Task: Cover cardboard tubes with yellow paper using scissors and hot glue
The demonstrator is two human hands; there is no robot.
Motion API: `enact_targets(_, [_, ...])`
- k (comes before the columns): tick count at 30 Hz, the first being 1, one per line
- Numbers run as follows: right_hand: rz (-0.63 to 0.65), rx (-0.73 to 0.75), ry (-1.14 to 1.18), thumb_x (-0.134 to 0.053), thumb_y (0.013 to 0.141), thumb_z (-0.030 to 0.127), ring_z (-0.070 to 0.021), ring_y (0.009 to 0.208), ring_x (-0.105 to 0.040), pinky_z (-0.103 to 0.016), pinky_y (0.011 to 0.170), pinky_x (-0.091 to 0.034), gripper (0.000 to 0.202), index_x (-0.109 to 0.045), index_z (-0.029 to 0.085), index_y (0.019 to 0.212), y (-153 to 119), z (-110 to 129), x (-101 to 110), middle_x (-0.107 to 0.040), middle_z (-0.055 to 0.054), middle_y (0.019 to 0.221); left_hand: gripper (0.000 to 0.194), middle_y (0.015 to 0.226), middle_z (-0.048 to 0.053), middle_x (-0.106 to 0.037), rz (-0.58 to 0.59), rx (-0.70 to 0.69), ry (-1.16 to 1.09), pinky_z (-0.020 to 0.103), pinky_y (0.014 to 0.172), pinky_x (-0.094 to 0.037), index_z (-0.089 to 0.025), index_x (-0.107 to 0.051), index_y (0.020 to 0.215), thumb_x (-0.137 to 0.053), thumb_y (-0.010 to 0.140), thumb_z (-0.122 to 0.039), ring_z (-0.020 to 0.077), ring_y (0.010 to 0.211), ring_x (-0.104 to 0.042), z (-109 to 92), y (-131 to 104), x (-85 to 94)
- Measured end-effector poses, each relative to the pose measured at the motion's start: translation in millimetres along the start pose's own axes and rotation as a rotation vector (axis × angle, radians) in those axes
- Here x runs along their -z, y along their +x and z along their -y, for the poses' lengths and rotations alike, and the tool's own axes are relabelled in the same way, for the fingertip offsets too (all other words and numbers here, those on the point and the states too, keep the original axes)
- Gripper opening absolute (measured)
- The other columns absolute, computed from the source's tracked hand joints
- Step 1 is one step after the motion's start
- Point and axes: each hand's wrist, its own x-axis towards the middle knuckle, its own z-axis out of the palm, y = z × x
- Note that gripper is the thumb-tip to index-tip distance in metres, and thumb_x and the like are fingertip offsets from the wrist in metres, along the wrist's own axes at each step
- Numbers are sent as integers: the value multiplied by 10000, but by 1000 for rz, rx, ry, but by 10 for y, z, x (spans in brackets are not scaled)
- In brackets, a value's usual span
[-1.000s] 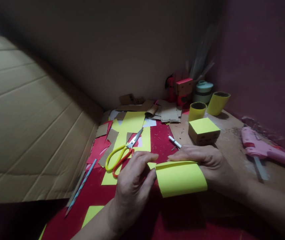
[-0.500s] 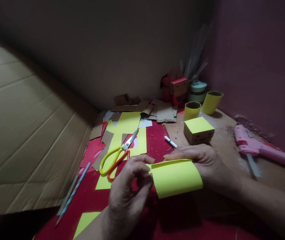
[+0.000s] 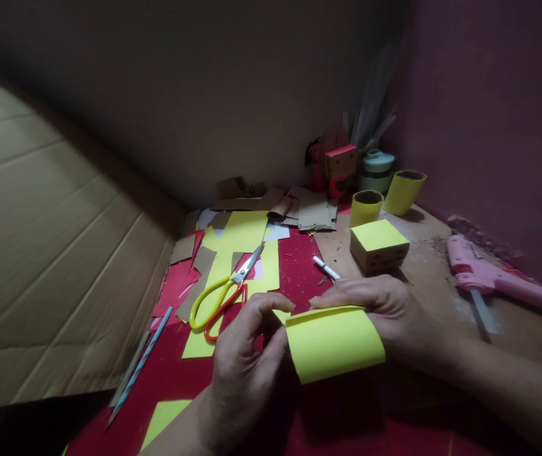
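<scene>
A yellow paper piece, curved over with one edge lapping at the top, is held above the red surface. My left hand pinches its left end between thumb and fingers. Along its top edge and right end, my right hand grips it, the thumb hidden behind the paper. Beyond my right hand sits a small cardboard box with a yellow top. Scissors with yellow and red handles lie half open on yellow sheets, past my left hand.
A pink glue gun lies at the right. Two yellow tubes stand behind the box near a pale green container. A striped pencil and a white pen rest on the red surface. Cardboard rises at left.
The yellow paper's left end has tilted slightly down and toward me. My left hand has shifted a little to the right, and the lapped top edge looks flatter.
</scene>
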Motion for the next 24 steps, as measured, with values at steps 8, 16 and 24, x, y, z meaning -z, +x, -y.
enact_targets(8, [11,13,-21,-673,783,143,-143,759,-696,-211,648,-556,200,-762,233,938,-15,-16,-18,-756,-25,861,174,870,17,-662,14,-51,41,260,719,-522,-196,-623,902,-591,841,-36,137,798,-643,-24,18,27])
enact_targets(16, [34,87,-58,-652,804,127,-129,760,-689,-201,668,-548,205,-757,211,958,-5,-6,-16,-758,-26,859,188,908,25,-674,45,-54,-2,276,748,-542,-201,-624,930,-586,846,-38,147,842,-658,1,10,22])
enact_targets(24, [58,108,-50,-659,816,142,-142,779,-686,-227,678,-547,222,-749,248,988,-4,-14,-23,-759,-13,875,172,883,19,-708,32,-30,-11,247,748,-554,-197,-653,861,-606,832,-34,143,830,-683,-32,28,41])
